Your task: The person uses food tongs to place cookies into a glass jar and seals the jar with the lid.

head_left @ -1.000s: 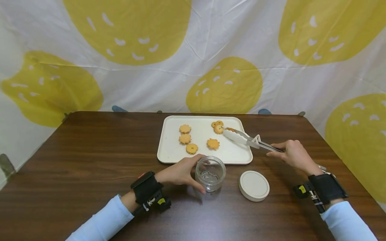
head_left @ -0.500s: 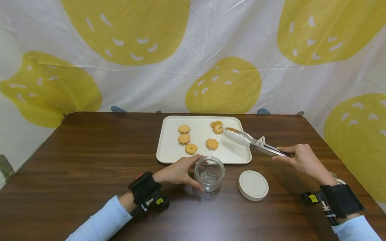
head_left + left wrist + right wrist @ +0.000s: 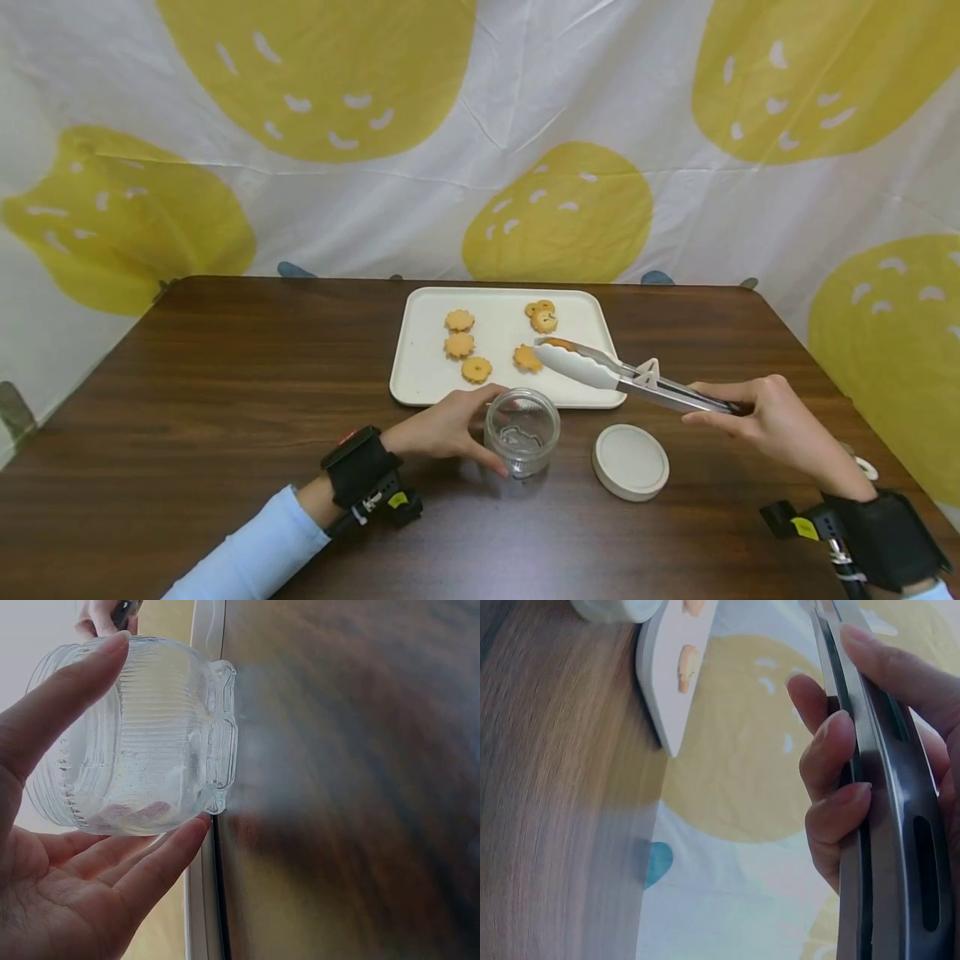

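Note:
My left hand (image 3: 450, 427) holds a clear glass jar (image 3: 522, 442) that stands uncovered on the table in front of the tray. In the left wrist view the thumb lies along one side of the jar (image 3: 157, 735) and the fingers along the other; no cookie shows inside. Metal tongs (image 3: 667, 395) with white scalloped tips are gripped by my right hand (image 3: 787, 429), its fingers curled round the handles (image 3: 889, 795). Between the tips is a brown-edged cookie (image 3: 558, 342), over the right part of the white tray (image 3: 420, 371). The tips overlap a flower-shaped cookie (image 3: 526, 358).
Three cookies (image 3: 460, 344) form a column on the tray's left. A small cluster of cookies (image 3: 543, 318) lies at its back right. The round white lid (image 3: 632, 462) rests on the dark wooden table (image 3: 225, 400), right of the jar. A lemon-patterned cloth (image 3: 360, 217) hangs behind.
My right hand has drawn back to the right and toward me. The tongs, with the cookie in their tips, have come away from the back-right cluster. The left hand and jar stay put.

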The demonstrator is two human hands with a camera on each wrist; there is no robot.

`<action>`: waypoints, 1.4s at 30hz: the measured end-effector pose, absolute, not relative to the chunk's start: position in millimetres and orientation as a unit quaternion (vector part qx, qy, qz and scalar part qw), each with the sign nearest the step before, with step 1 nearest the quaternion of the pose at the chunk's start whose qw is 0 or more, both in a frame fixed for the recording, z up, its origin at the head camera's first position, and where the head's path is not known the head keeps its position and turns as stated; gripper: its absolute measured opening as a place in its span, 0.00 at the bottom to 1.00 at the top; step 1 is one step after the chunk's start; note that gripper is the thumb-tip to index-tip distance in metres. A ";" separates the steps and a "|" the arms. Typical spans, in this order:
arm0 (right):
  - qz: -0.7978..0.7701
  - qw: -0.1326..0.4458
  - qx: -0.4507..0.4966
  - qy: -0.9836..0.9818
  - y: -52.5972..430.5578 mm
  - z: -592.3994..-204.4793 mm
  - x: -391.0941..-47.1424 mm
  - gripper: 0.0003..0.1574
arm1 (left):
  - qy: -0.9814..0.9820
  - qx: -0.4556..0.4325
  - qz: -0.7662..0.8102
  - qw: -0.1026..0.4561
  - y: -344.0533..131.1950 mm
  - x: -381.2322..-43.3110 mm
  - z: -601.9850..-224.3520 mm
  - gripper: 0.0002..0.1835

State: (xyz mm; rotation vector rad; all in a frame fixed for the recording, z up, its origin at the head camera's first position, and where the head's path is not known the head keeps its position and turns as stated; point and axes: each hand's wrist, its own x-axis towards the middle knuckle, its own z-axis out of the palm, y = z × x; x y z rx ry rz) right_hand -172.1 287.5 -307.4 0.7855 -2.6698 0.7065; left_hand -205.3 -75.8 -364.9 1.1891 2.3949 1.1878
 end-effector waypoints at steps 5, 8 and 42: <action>0.265 0.112 0.299 -0.910 285.3 -307.0 -164.3 0.19 | 0.809 0.409 0.408 0.108 -75.9 -206.0 -365.7 0.42; 0.270 0.102 0.312 -0.905 284.0 -306.9 -162.1 0.20 | 0.804 0.413 0.413 0.111 -75.7 -206.3 -366.2 0.41; 0.266 0.064 0.338 -0.900 272.0 -307.4 -159.5 0.23 | 0.788 0.386 0.456 0.151 -74.2 -206.0 -369.0 0.42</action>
